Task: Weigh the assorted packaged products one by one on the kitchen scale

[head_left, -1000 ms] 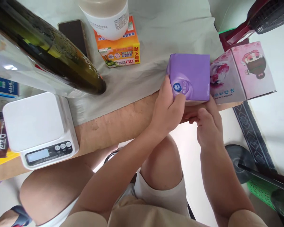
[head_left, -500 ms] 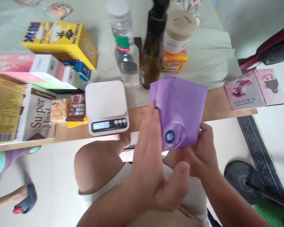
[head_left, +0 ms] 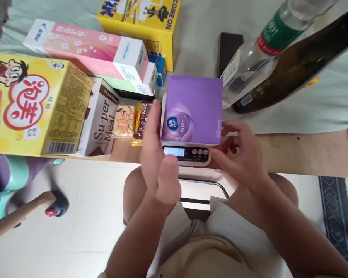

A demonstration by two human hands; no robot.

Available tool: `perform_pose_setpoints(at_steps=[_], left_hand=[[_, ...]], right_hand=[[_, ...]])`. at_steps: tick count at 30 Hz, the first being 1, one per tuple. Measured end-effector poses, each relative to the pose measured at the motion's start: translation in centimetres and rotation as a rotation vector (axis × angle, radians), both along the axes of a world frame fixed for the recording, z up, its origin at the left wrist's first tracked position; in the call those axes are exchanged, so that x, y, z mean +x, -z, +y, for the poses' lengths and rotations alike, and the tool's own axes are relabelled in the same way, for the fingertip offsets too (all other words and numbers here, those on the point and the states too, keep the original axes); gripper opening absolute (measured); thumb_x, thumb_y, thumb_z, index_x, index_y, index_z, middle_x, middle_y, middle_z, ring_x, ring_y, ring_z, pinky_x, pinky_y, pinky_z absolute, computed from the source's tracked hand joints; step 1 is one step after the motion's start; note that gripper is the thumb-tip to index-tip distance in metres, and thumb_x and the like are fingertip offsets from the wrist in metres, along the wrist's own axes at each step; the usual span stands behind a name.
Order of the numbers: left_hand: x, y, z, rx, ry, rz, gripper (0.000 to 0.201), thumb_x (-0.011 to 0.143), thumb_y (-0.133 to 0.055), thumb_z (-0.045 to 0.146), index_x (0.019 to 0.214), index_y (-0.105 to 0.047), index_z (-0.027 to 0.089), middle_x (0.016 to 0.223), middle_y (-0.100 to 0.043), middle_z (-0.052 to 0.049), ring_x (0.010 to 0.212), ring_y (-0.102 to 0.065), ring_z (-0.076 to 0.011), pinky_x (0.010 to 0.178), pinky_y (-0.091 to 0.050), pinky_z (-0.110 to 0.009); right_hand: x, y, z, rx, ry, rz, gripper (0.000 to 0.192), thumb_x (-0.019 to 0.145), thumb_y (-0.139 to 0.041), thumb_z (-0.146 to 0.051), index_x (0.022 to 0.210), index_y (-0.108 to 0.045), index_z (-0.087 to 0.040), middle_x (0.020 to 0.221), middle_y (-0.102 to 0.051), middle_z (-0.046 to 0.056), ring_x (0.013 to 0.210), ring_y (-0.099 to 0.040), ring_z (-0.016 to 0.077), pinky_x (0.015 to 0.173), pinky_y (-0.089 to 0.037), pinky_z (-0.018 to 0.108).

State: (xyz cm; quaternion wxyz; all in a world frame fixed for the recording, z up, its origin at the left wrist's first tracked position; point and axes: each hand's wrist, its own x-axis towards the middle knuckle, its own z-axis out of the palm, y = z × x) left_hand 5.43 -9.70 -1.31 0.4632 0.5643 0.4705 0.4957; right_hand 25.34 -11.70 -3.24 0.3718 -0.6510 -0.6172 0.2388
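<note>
Purple pack (head_left: 193,110) already set on the scale (head_left: 188,153), display lit; left hand (head_left: 156,154) and right hand (head_left: 240,154) spread, flanking, gripping nothing.

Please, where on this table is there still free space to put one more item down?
The bare wooden edge right of the scale is free, as is the grey cloth between the yellow box and the phone. Left of the scale, boxes and snacks crowd together.
</note>
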Motion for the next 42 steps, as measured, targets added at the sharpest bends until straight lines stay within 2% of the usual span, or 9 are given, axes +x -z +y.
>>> perform_pose_setpoints(at_steps=[4,9,11,15,21,31,36,39,42], left_hand=[[0.3,2.6,-0.6,0.310,-0.283,0.025,0.055,0.105,-0.041,0.068,0.155,-0.056,0.049,0.171,-0.054,0.014,0.173,-0.033,-0.0265,0.148,-0.028,-0.049],[0.5,3.5,-1.2,-0.009,-0.390,0.252,0.106,0.078,-0.015,0.095,0.167,-0.026,0.038,0.180,-0.043,0.002,0.180,-0.004,-0.0328,0.143,-0.029,-0.061],[0.5,3.3,-1.2,-0.078,-0.406,0.260,0.113,0.073,-0.013,0.096,0.169,-0.018,0.036,0.180,-0.042,0.000,0.180,0.002,-0.0333,0.139,-0.032,-0.065],[0.0,3.5,-1.2,-0.009,-0.444,0.291,0.106,0.078,-0.015,0.089,0.166,-0.028,0.032,0.175,-0.048,-0.004,0.177,-0.018,-0.0365,0.138,-0.033,-0.063],[-0.5,4.3,-1.3,0.194,-0.455,0.271,0.073,0.096,-0.026,0.072,0.150,-0.056,0.031,0.165,-0.056,-0.005,0.167,-0.041,-0.0372,0.137,-0.039,-0.057],[-0.3,5.4,-0.5,0.296,-0.416,0.186,0.072,0.100,-0.030,0.067,0.150,-0.057,0.023,0.158,-0.062,-0.011,0.160,-0.050,-0.0368,0.134,-0.043,-0.052],[-0.2,5.1,-0.3,0.278,-0.250,0.015,0.058,0.105,-0.045,0.055,0.156,-0.056,0.030,0.167,-0.058,-0.004,0.164,-0.047,-0.0343,0.140,-0.037,-0.049],[0.0,5.4,-0.1,0.350,-0.289,0.032,0.060,0.104,-0.045,0.054,0.153,-0.059,0.021,0.159,-0.065,-0.010,0.156,-0.056,-0.0373,0.135,-0.044,-0.053],[-0.1,6.4,-0.1,0.327,-0.289,0.153,0.076,0.102,-0.037,0.068,0.153,-0.056,0.015,0.153,-0.067,-0.016,0.152,-0.059,-0.0409,0.128,-0.051,-0.059]], right_hand=[[1.6,2.1,-0.8,0.213,-0.014,0.122,0.033,0.097,-0.071,-0.049,0.121,-0.065,-0.028,0.090,-0.067,0.001,0.056,-0.055,0.0108,0.044,-0.037,0.028],[1.7,3.4,-1.5,0.285,-0.039,0.312,0.027,0.100,-0.067,-0.050,0.118,-0.067,-0.029,0.087,-0.064,0.000,0.054,-0.049,0.0092,0.044,-0.036,0.028],[1.3,3.5,-1.6,0.287,-0.056,0.325,0.026,0.100,-0.068,-0.049,0.117,-0.068,-0.029,0.086,-0.064,0.000,0.054,-0.050,0.0088,0.044,-0.036,0.027],[0.8,3.6,-1.7,0.268,-0.043,0.326,0.029,0.100,-0.068,-0.052,0.116,-0.068,-0.028,0.082,-0.065,-0.001,0.053,-0.050,0.0102,0.045,-0.037,0.028],[0.8,3.9,-1.6,0.262,-0.040,0.336,0.027,0.100,-0.069,-0.049,0.116,-0.068,-0.028,0.084,-0.067,-0.001,0.055,-0.051,0.0101,0.049,-0.041,0.028],[0.8,4.0,-1.8,0.223,-0.071,0.306,0.021,0.103,-0.066,-0.042,0.118,-0.066,-0.027,0.084,-0.064,-0.002,0.057,-0.052,0.0087,0.049,-0.040,0.026],[0.2,4.0,-1.4,0.228,-0.072,0.242,0.033,0.102,-0.066,-0.042,0.131,-0.063,-0.027,0.120,-0.065,0.005,0.059,-0.055,0.0064,0.050,-0.045,0.028],[-1.0,3.9,-0.7,0.331,-0.012,0.174,0.042,0.104,-0.060,-0.048,0.141,-0.058,-0.029,0.129,-0.063,0.009,0.075,-0.060,0.0133,0.061,-0.054,0.033],[-2.1,4.2,0.0,0.365,-0.006,0.140,0.053,0.104,-0.054,-0.054,0.152,-0.051,-0.031,0.141,-0.061,0.012,0.113,-0.066,0.0254,0.089,-0.062,0.046]])
